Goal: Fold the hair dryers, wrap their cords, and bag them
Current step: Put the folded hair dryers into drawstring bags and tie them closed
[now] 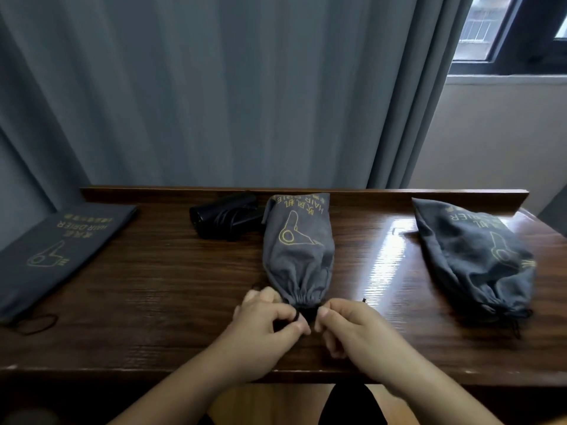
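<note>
At the lower centre of the frame, both hands meet at the gathered mouth of a grey drawstring bag lying on a dark wooden table. The left hand has its fingers curled, thumb and fingertips pinching the black drawstring just below the puckered opening. The right hand mirrors it from the other side, thumb and forefinger pinching the same cord, the remaining fingers tucked under. The two hands sit almost touching each other.

That middle bag is filled out and runs away from the hands toward the centre of the frame, with a yellow hair dryer outline and lettering printed on it. Just beside its far end, to the left, a black hair dryer lies folded with its cord wound around it, near the raised back edge of the table.

At the right of the frame a second filled bag lies with its mouth drawn closed, well apart from the hands. At the left edge a third bag lies flat, its loose cord trailing on the table. Grey curtains hang behind, and a window shows in the upper right.
</note>
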{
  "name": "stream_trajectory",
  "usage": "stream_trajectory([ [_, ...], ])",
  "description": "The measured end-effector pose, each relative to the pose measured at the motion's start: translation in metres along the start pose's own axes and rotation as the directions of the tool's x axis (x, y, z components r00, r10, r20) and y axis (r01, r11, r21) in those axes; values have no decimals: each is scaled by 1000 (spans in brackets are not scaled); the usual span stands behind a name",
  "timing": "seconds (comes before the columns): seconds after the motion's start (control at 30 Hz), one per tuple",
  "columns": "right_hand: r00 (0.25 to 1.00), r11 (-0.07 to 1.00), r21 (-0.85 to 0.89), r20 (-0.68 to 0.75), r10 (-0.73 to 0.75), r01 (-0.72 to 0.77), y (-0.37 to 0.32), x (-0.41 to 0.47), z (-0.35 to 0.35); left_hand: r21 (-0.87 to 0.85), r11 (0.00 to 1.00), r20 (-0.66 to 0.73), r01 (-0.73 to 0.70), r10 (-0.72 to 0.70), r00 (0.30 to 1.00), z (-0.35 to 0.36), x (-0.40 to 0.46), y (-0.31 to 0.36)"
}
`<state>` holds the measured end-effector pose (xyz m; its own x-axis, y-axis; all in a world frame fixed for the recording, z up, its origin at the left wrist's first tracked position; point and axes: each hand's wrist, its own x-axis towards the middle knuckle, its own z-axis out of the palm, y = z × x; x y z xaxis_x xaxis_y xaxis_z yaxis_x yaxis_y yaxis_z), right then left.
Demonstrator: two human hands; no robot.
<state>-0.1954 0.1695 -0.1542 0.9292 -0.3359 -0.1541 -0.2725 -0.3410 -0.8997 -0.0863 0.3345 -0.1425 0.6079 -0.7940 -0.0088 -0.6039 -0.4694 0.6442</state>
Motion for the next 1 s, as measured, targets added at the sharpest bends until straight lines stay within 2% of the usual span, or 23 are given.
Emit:
stream_trajectory([
  [0.03, 999, 997, -71, -4, -35, 34, 0, -5, 4, 135, 990, -50, -35, 42, 998, 3, -2, 4],
  [0.07, 996, 984, -159, -20, -81, 77, 0, -10, 6, 198, 977, -68, -74, 89, 994, 4, -3, 7],
  [0.1, 991, 963, -242, -43, -129, 115, -1, -13, 6, 155, 985, -43, -78, 85, 995, 5, -3, 9],
  [0.17, 973, 929, -330, -99, -208, 165, -5, -19, 4, -107, 994, 14, 9, -8, 1000, 6, -3, 11],
  [0.23, 955, 919, -344, -152, -255, 191, -9, -22, 2, -372, 921, 29, 119, -116, 993, 9, -3, 14],
  [0.3, 937, 894, -390, -172, -304, 219, -11, -26, 4, -615, 756, 87, 223, -216, 973, 17, -3, 16],
  [0.37, 906, 793, -541, -122, -405, 281, -12, -30, 9, -808, 496, 199, 319, -280, 939, 26, -3, 20],
  [0.43, 864, 640, -678, -15, -503, 361, -13, -33, 18, -906, 222, 286, 361, -308, 907, 30, -3, 22],
  [0.47, 852, 583, -711, 44, -522, 394, -12, -33, 22, -921, 139, 304, 363, -324, 896, 31, -2, 23],
  [0.5, 847, 552, -722, 91, -524, 418, -10, -34, 26, -927, 103, 307, 360, -343, 888, 32, -1, 23],
  [0.57, 875, 626, -674, 65, -479, 393, -9, -35, 25, -929, 82, 309, 362, -368, 877, 32, -2, 22],
  [0.6, 893, 697, -626, 1, -449, 351, -8, -34, 21, -923, 75, 326, 377, -366, 871, 31, -4, 21],
  [0.67, 885, 804, -520, -176, -432, 289, -4, -31, 9, -901, 97, 368, 423, -345, 863, 26, -7, 18],
  [0.73, 897, 915, -322, -285, -337, 242, 1, -26, 3, -881, 144, 383, 450, -341, 859, 23, -10, 16],
  [0.83, 974, 983, -10, -140, -181, 181, 9, -19, 11, -883, 174, 362, 436, -339, 869, 25, -11, 14],
  [0.93, 978, 978, 28, -1, -208, 208, 12, -20, 24, -890, 196, 333, 412, -338, 880, 28, -11, 15],
  [1.0, 974, 973, 60, 12, -225, 223, 11, -19, 28, -887, 215, 323, 408, -340, 883, 27, -13, 15],
])
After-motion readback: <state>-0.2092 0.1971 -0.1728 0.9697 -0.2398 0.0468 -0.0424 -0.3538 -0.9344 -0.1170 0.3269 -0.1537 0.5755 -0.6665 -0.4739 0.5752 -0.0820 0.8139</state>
